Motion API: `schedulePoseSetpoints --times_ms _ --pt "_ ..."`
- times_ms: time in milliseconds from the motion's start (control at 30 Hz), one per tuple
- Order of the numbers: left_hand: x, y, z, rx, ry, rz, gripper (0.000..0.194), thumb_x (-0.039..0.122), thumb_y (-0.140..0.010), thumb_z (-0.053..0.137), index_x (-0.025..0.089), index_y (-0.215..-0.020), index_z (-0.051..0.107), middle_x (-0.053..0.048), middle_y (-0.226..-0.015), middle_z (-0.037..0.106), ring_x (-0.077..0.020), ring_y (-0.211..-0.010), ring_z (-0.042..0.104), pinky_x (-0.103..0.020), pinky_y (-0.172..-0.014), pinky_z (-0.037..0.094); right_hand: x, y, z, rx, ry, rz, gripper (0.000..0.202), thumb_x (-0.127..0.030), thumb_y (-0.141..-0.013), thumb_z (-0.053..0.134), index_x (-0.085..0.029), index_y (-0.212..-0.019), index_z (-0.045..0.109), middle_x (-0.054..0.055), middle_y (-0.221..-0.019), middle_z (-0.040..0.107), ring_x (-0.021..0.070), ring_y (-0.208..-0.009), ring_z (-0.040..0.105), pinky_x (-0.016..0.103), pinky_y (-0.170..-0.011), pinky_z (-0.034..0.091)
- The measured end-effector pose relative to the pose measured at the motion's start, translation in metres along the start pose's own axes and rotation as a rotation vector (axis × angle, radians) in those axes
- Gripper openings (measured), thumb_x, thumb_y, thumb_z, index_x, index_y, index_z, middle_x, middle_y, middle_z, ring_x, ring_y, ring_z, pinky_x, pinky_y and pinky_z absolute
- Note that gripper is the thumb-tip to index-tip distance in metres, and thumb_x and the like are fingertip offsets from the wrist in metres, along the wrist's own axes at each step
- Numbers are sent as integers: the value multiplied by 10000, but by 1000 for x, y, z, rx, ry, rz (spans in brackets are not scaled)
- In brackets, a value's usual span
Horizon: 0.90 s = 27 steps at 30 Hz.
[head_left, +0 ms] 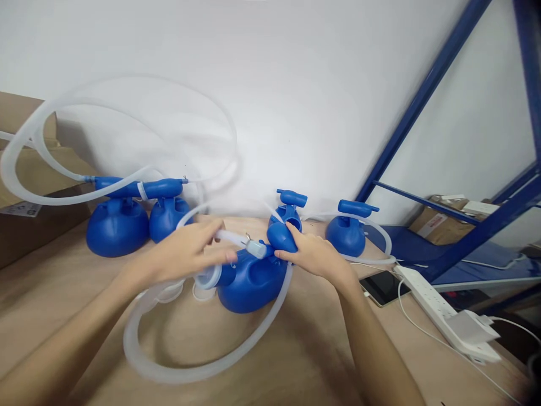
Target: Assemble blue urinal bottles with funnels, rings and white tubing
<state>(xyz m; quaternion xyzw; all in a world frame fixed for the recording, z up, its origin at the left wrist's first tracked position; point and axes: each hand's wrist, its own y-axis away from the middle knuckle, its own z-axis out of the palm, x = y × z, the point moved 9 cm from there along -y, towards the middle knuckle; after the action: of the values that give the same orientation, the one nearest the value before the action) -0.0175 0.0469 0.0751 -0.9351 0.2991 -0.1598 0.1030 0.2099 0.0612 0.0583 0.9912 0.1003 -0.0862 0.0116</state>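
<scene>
A blue plastic bottle [253, 285] lies on the wooden table between my hands, its capped neck pointing left. My right hand [313, 254] grips the rounded blue handle part [281, 237] at its upper right. With thumb and fingers curved round it, my left hand [198, 251] holds a translucent tube [230, 237], which ends in a clear connector [256, 248] with a small metal clip, just above the bottle. A thick translucent hose [198, 373] loops below the bottle across the table.
More blue bottles [117, 228] with hoses stand along the wall, left, middle and right [345, 237]. Cardboard boxes [42, 169] are at the left. A phone [384, 286] and a white power strip [439, 310] with cables lie at the right, beside a blue metal frame [426, 101].
</scene>
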Motion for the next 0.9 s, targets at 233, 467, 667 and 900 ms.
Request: schedulePoseSetpoints --times_ms 233,467,667,900 --pt "26 2 39 -103 -287 102 251 370 -890 707 218 -1001 539 -73 -992 730 -290 -874 711 -365 -718 479 -4 10 -15 50 102 11 654 -466 -913 622 -184 -1493 516 170 -1161 763 410 -1050 731 403 -773 497" --pt "-9 -14 23 100 -214 48 259 455 -976 595 198 -1007 610 -100 -1016 739 -293 -949 704 -374 -807 498 10 38 -57 196 -53 -123 515 -558 -917 662 -352 -1388 644 53 -1380 703 354 -1220 676 453 -929 564" --pt "-2 3 -24 257 19 75 284 389 -1001 427 193 -909 610 -27 -789 664 -192 -691 609 -299 -641 448 25 53 -86 280 -447 -256 608 -598 -844 756 -351 -1391 654 56 -1368 709 322 -1110 725 420 -803 635" --pt "6 14 -36 380 -101 206 525 355 -1099 348 300 -1620 388 -43 -1050 744 -152 -668 629 -255 -633 461 19 83 -106 422 -533 -367 581 -546 -757 867 -365 -1292 732 77 -1243 754 345 -1016 744 452 -734 652"
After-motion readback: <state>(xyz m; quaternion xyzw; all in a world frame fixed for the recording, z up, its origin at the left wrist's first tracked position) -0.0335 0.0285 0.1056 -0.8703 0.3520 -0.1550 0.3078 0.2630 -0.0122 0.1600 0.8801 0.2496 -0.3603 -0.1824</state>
